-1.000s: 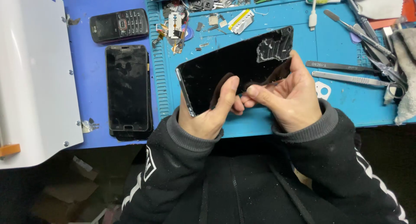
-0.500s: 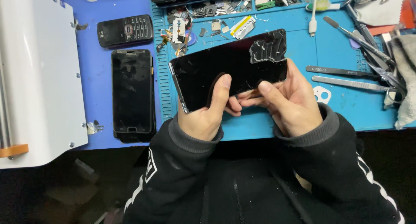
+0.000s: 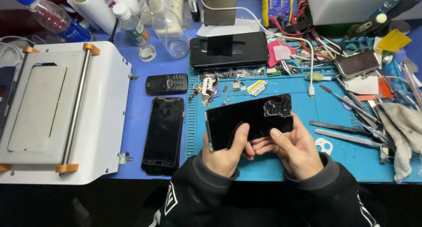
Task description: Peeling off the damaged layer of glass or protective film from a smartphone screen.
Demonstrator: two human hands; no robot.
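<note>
A: What's nearest the camera?

B: Both hands, dark sleeves at the wrists. The left hand has its grip closed on the lower left part of a black phone screen panel, thumb laid across the glass. The right hand clamps the lower edge beside it, thumb on top, fingers hidden under the panel.

A: And where is the panel?

B: Held just above the blue work mat, long side across, with a cracked patch at the corner far right of the grip.

A: Anything changed from a moment ago?

B: The hands hold the same way; the thumbs sit about where they did. The view has pulled back and the panel lies flatter and more level, so the work looks to be at the same stage, in my judgement.

A: Left of the grip?

B: A dark smartphone flat on the counter, and beyond it a small keypad phone. Further left stands a white machine with a roller bar.

A: Right of it?

B: Metal tweezers near the right hand, then a grey rag.

A: Beyond?

B: Loose small parts, then a larger black phone, and clear bottles at the far edge.
</note>
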